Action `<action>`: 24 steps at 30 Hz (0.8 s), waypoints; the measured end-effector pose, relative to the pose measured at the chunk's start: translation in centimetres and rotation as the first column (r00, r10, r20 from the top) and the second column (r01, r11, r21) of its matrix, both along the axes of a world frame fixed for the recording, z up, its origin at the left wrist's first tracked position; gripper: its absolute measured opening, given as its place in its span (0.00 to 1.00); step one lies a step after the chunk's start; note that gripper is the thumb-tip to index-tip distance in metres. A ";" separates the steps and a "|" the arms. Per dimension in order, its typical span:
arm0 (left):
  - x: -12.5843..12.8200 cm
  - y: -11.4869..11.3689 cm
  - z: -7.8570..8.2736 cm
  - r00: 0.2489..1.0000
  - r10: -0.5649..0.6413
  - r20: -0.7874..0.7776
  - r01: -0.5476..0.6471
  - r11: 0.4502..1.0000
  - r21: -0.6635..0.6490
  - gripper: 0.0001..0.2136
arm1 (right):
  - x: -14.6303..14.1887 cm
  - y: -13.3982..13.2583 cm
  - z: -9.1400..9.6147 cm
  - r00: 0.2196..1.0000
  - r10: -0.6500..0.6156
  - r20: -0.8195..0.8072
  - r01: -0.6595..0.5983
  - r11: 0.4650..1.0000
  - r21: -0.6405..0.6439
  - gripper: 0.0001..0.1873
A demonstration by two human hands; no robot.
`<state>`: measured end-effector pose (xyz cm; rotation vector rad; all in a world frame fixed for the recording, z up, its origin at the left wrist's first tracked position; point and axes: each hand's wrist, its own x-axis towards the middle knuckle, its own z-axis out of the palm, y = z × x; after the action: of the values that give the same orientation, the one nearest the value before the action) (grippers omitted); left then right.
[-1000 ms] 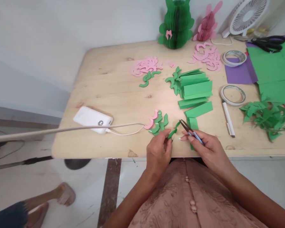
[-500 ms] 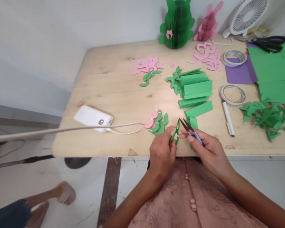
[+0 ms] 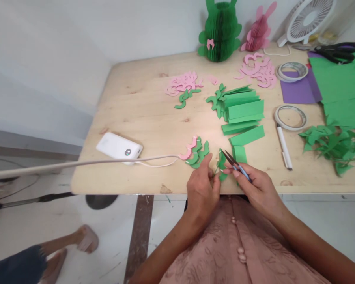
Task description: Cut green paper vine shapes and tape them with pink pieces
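My right hand (image 3: 258, 179) grips a small pair of scissors (image 3: 236, 163) with dark blades and blue handles. The blades are slightly apart and point up and left. Just left of them is a small green paper cut-out (image 3: 221, 162), between my two hands, with my right fingertips close against it. My left hand (image 3: 203, 183) pinches a thin edge of this green paper between thumb and fingers, low over the table's front edge. Beside my left fingers lie curved green cut-outs (image 3: 201, 156) and a pink curved cut-out (image 3: 188, 150).
Folded green paper strips (image 3: 245, 111) lie ahead, with pink cut-outs (image 3: 185, 82) behind. A white power bank (image 3: 118, 148) with a cable is left. Rightward are tape rolls (image 3: 290, 117), a marker (image 3: 284, 149), green scraps (image 3: 328, 144) and large black-handled scissors (image 3: 339, 52). Another person's foot (image 3: 87, 238) shows lower left.
The green cut-out has turned from a thin open loop to a broader face between my hands. The scissors have shifted slightly left and down; my left index finger has lifted a little.
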<state>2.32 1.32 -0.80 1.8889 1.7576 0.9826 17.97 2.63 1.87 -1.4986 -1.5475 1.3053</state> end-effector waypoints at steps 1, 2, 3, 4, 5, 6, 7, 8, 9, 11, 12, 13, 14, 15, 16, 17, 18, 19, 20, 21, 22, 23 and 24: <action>0.0 0.0 0.0 1.000 -0.001 0.010 0.001 1.000 -0.009 0.24 | 0.1 0.0 -0.1 1.000 0.007 0.005 -0.007 1.000 0.006 0.19; -0.1 0.1 0.1 1.000 -0.004 0.019 0.004 1.000 -0.017 0.24 | 0.1 0.0 -0.3 1.000 0.014 0.011 -0.015 1.000 0.011 0.19; -0.1 0.1 0.1 1.000 -0.008 0.027 0.009 1.000 -0.023 0.24 | 0.2 0.0 -0.4 1.000 0.022 0.019 -0.022 1.000 0.013 0.19; -0.1 0.2 0.2 0.999 -0.013 0.035 0.014 1.000 -0.028 0.24 | 0.2 0.0 -0.4 0.999 0.029 0.030 -0.030 0.999 0.014 0.19; -0.2 0.2 0.2 0.999 -0.018 0.039 0.019 0.999 -0.032 0.24 | 0.2 0.0 -0.5 0.998 0.035 0.043 -0.035 0.999 0.014 0.19; -0.2 0.2 0.2 0.999 -0.023 0.039 0.024 0.999 -0.032 0.24 | 0.3 0.0 -0.5 0.998 0.040 0.056 -0.041 0.999 0.013 0.19; -0.2 0.2 0.3 0.999 -0.026 0.034 0.027 0.999 -0.029 0.23 | 0.3 0.0 -0.5 0.997 0.046 0.067 -0.047 0.999 0.012 0.19; -0.2 0.2 0.3 0.999 -0.028 0.025 0.029 0.999 -0.024 0.23 | 0.3 0.0 -0.5 0.996 0.049 0.076 -0.051 0.999 0.012 0.19; -0.2 0.2 0.3 0.999 -0.030 0.013 0.030 0.999 -0.015 0.22 | 0.4 0.1 -0.4 0.995 0.052 0.083 -0.054 0.998 0.012 0.19; -0.2 0.2 0.3 0.999 -0.037 -0.016 0.037 0.999 0.005 0.21 | 0.4 0.1 -0.4 0.994 0.053 0.090 -0.055 0.998 0.015 0.19; -0.2 0.2 0.3 0.999 -0.040 -0.031 0.040 0.999 0.017 0.21 | 0.4 0.1 -0.4 0.994 0.051 0.093 -0.053 0.998 0.018 0.19; -0.2 0.2 0.2 0.998 -0.040 -0.046 0.041 0.999 0.029 0.21 | 0.3 0.1 -0.4 0.994 0.048 0.096 -0.051 0.999 0.021 0.19; -0.2 0.1 0.2 0.997 -0.039 -0.059 0.042 0.998 0.045 0.21 | 0.3 0.1 -0.4 0.994 0.046 0.099 -0.048 0.999 0.023 0.19; -0.3 0.1 0.1 0.997 -0.036 -0.072 0.040 0.997 0.065 0.21 | 0.3 0.1 -0.4 0.994 0.044 0.105 -0.047 0.999 0.025 0.19; -0.4 0.1 0.1 0.996 -0.032 -0.085 0.040 0.995 0.090 0.20 | 0.3 0.1 -0.4 0.993 0.043 0.110 -0.046 0.999 0.029 0.19; -0.4 0.1 0.0 0.995 -0.030 -0.098 0.042 0.992 0.120 0.20 | 0.3 0.2 -0.4 0.992 0.042 0.115 -0.046 0.998 0.031 0.19; -0.5 0.1 -0.2 0.993 -0.033 -0.109 0.050 0.987 0.152 0.20 | 0.2 0.2 -0.4 0.992 0.042 0.120 -0.046 0.998 0.033 0.19; -0.5 0.1 -0.3 0.992 -0.041 -0.119 0.063 0.981 0.184 0.19 | 0.2 0.2 -0.4 0.991 0.045 0.123 -0.049 0.998 0.033 0.19; -0.6 0.1 -0.4 0.990 -0.055 -0.126 0.081 0.974 0.212 0.18 | 0.2 0.2 -0.4 0.991 0.046 0.125 -0.050 0.998 0.033 0.19; -0.6 0.0 -0.6 0.989 -0.071 -0.131 0.100 0.967 0.235 0.17 | 0.2 0.2 -0.4 0.991 0.046 0.127 -0.051 0.998 0.031 0.19; -0.7 0.0 -0.8 0.988 -0.086 -0.132 0.117 0.960 0.253 0.16 | 0.3 0.2 -0.4 0.990 0.048 0.129 -0.052 0.998 0.027 0.19; -0.7 0.0 -0.9 0.986 -0.097 -0.132 0.130 0.955 0.265 0.15 | 0.3 0.2 -0.4 0.990 0.048 0.131 -0.052 0.998 0.024 0.19; -0.7 -0.1 -1.1 0.985 -0.104 -0.134 0.138 0.952 0.274 0.14 | 0.3 0.2 -0.4 0.990 0.047 0.131 -0.051 0.998 0.024 0.19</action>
<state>1.60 1.23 -1.87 2.2450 1.6098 1.1469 18.25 2.83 1.44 -1.5652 -1.6880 1.2292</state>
